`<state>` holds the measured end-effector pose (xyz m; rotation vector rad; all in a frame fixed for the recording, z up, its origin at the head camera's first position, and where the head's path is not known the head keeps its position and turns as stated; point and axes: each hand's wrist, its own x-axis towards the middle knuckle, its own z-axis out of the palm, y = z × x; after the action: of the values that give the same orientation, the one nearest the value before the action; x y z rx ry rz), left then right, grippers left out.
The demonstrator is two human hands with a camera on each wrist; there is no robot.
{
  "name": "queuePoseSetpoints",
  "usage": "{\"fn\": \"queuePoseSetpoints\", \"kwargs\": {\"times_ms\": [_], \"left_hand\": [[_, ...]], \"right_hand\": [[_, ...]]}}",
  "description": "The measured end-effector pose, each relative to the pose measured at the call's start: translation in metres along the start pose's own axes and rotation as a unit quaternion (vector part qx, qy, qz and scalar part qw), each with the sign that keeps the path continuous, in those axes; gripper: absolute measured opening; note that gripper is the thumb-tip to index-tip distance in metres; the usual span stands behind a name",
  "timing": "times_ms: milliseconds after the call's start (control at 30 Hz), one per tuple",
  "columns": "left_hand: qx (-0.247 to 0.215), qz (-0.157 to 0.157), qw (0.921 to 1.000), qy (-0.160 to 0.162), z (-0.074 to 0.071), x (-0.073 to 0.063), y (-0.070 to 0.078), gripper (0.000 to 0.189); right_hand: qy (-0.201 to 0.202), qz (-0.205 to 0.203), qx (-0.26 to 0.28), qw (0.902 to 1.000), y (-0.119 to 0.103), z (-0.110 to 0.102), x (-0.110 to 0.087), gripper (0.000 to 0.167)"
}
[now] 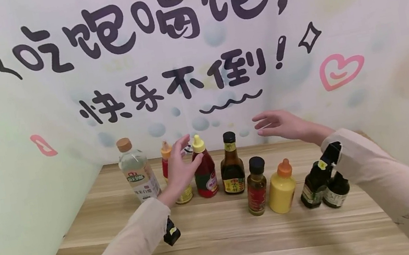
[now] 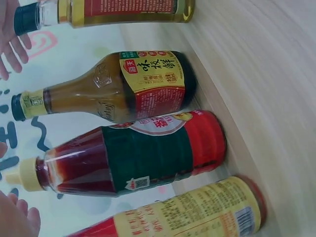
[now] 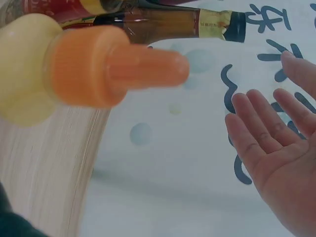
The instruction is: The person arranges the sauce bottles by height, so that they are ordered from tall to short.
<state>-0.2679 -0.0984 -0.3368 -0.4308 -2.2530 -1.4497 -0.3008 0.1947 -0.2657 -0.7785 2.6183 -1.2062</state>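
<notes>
My left hand (image 1: pixel 183 166), fingers loosely bent, hovers beside the yellow cap of a dark red ketchup bottle (image 1: pixel 204 170). In the left wrist view its fingertips (image 2: pixel 33 217) show near that cap, gripping nothing. Partly hidden behind this hand is a bottle with an orange cap and yellow label (image 1: pixel 184 194). My right hand (image 1: pixel 286 127) is raised in the air with fingers extended, above a yellow squeeze bottle (image 1: pixel 282 191) with an orange nozzle. Between the hands stand a soy sauce bottle (image 1: pixel 232 167) and a small black-capped bottle with a red label (image 1: pixel 256 190).
A clear white vinegar bottle (image 1: pixel 138 173) stands at the left of the row. At the right, two dark bottles, one at the front (image 1: pixel 337 191), stand under my right forearm. The wooden table (image 1: pixel 224 253) meets a printed cloth (image 1: pixel 162 63) behind.
</notes>
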Motion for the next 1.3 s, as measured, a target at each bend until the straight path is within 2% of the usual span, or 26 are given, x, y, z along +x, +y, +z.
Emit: {"fn": "queuePoseSetpoints", "kwargs": {"times_ms": [267, 433, 700, 767, 1000, 1100, 1300], "left_hand": [[0.003, 0.071, 0.9964, -0.045, 0.002, -0.006, 0.017, 0.051], [-0.019, 0.089, 0.9926, -0.08, 0.01, -0.009, 0.028, 0.049], [-0.007, 0.11, 0.9826, -0.149, 0.035, -0.013, 0.045, 0.049], [-0.018, 0.097, 0.9799, -0.173, 0.043, -0.015, 0.049, 0.051], [-0.008, -0.001, 0.9676, -0.252, 0.066, -0.019, 0.06, 0.056], [-0.003, -0.024, 0.9632, -0.268, 0.073, -0.019, 0.061, 0.057], [-0.016, -0.057, 0.9586, -0.279, 0.082, -0.018, 0.059, 0.051]], "right_hand": [[-0.022, 0.012, 0.004, 0.9997, 0.005, 0.0, -0.016, 0.044], [-0.035, 0.016, 0.007, 0.9992, 0.008, 0.005, -0.028, 0.046], [-0.045, 0.025, 0.023, 0.9984, 0.015, 0.009, -0.046, 0.05], [-0.049, 0.025, 0.027, 0.9981, 0.016, 0.011, -0.049, 0.05], [-0.048, 0.035, 0.033, 0.9977, 0.021, 0.018, -0.059, 0.049], [-0.044, 0.03, 0.027, 0.9982, 0.023, 0.021, -0.063, 0.049], [-0.03, 0.011, 0.01, 0.9994, 0.025, 0.027, -0.07, 0.047]]}}
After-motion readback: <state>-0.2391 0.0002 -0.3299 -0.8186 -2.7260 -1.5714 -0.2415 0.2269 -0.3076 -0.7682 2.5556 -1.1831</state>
